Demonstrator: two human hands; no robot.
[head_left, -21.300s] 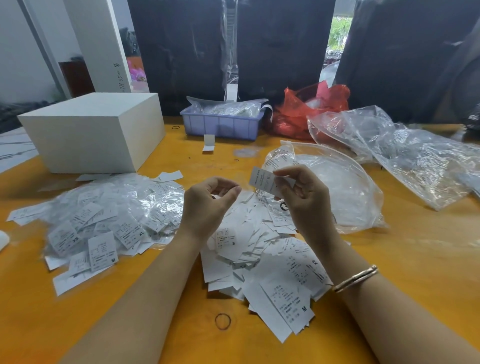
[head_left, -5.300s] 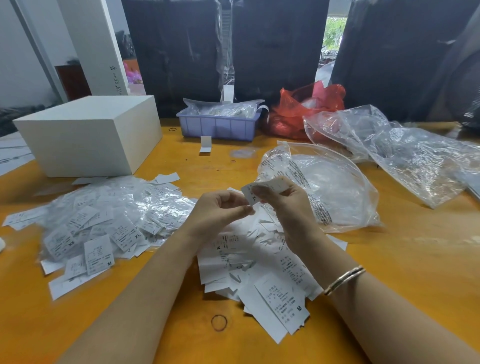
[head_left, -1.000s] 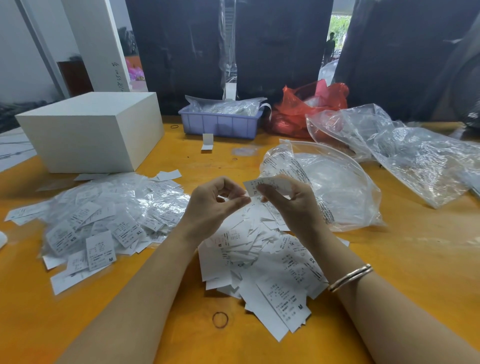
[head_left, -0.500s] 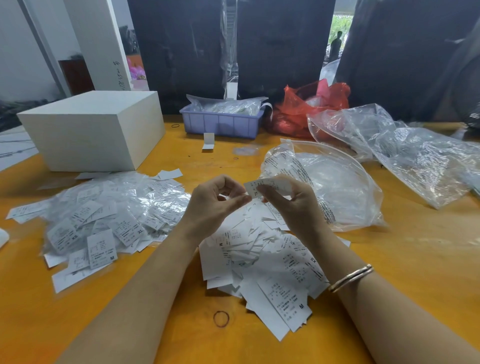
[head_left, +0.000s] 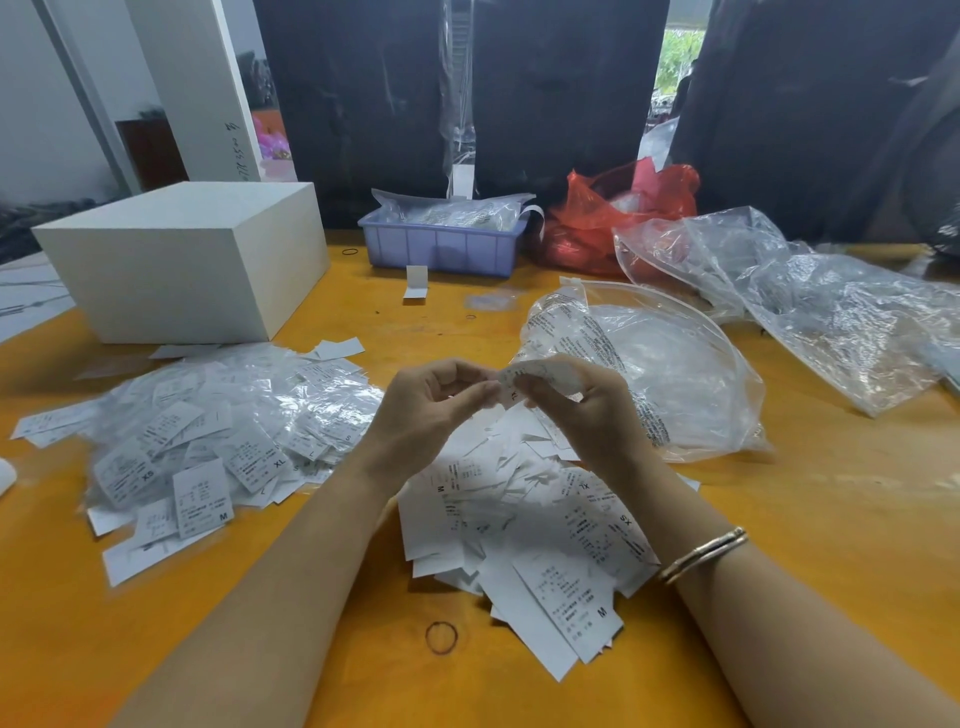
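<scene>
Both hands are raised over the middle of the orange table (head_left: 810, 525). My right hand (head_left: 582, 410) pinches a white printed size label (head_left: 535, 376), which bends over its fingers. My left hand (head_left: 431, 410) has curled fingers, and its fingertips meet the label's left edge. Beneath the hands lies a loose heap of white paper labels (head_left: 524, 525) marked M, XS and XL. To the left spreads a second pile of labels in small clear sleeves (head_left: 218, 431).
A white box (head_left: 182, 260) stands back left, a purple tray (head_left: 441, 244) of bagged items at the back centre, and a red plastic bag (head_left: 613, 213) beside it. Clear plastic bags (head_left: 675, 374) lie right of my hands. A rubber band (head_left: 441, 637) lies near the front.
The label in my right hand has bent further over the fingers, and my left fingertips have closed onto its edge. The piles and bags have stayed put.
</scene>
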